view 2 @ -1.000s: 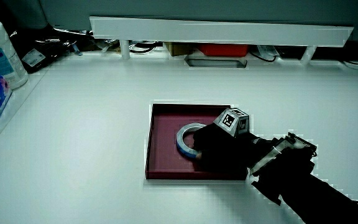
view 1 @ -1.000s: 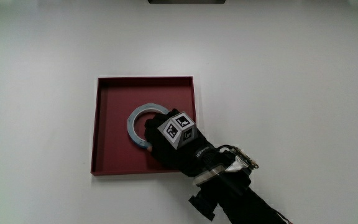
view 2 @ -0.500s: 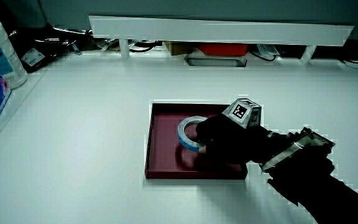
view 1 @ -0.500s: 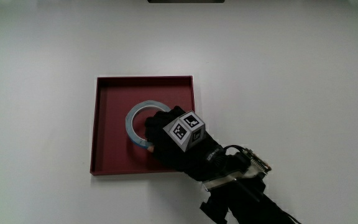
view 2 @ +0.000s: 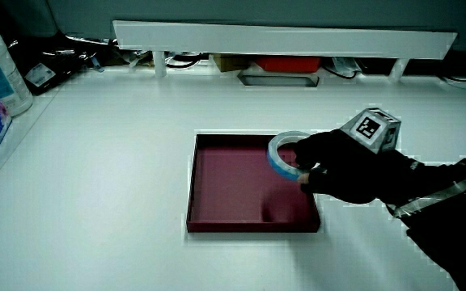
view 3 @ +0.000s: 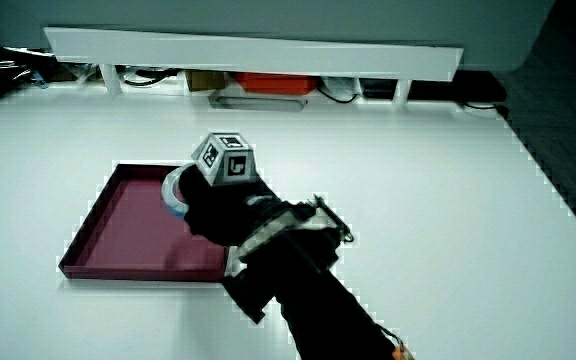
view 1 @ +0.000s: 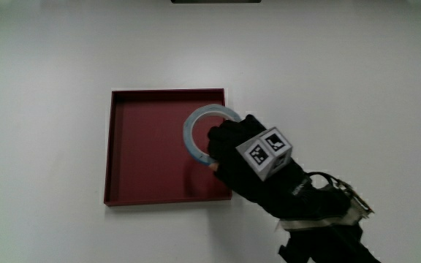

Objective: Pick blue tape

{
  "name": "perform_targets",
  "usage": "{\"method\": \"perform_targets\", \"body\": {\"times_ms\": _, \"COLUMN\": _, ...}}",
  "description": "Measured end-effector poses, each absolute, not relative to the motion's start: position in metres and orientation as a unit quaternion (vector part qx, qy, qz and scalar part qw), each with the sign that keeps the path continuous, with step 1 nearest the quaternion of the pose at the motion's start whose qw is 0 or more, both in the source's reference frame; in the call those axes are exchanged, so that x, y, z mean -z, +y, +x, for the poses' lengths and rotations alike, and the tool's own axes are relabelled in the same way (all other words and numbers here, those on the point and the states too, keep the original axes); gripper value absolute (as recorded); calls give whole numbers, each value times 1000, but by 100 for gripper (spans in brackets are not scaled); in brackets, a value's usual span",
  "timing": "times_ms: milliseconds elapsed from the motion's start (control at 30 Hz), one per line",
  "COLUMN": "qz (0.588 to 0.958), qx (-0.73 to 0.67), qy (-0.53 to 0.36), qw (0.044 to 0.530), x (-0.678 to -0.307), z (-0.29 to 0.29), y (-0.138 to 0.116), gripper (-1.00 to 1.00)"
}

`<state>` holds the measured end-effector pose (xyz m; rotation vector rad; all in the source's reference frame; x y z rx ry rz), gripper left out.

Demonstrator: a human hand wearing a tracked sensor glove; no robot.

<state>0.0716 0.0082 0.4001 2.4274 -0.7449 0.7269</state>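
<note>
Now the hand (view 1: 243, 157) is over the corner of the red tray (view 1: 110, 146) that is nearer to the low wall at the back of the surface (view 1: 50, 73). Its grip is closed on the blue tape (view 1: 212, 109). The fingers curl through the hole and pinch one side of the ring, so most of the ring sticks out past them. I think it is held that way because a thin ring is easy to hook with the fingers.

In a side view the blue tape (view 2: 280, 153) looks like it is up in the air above the tray floor, tipped up on its edge and not lying flat. A dark shadow sits on the tray under it (that is why I think it is off the floor). So the tape is in the hand, not resting in the tray.

The tray is a flat box with low walls. I see nothing else inside it, just bare red floor.

The picking up looks nearly done
</note>
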Motion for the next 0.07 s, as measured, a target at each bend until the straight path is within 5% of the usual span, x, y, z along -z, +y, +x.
{"method": "perform_targets", "body": {"times_ms": 67, "qz": 889, "qx": -280, "qy": -266, "qw": 245, "x": -395, "z": 83, "y": 7, "gripper": 100}}
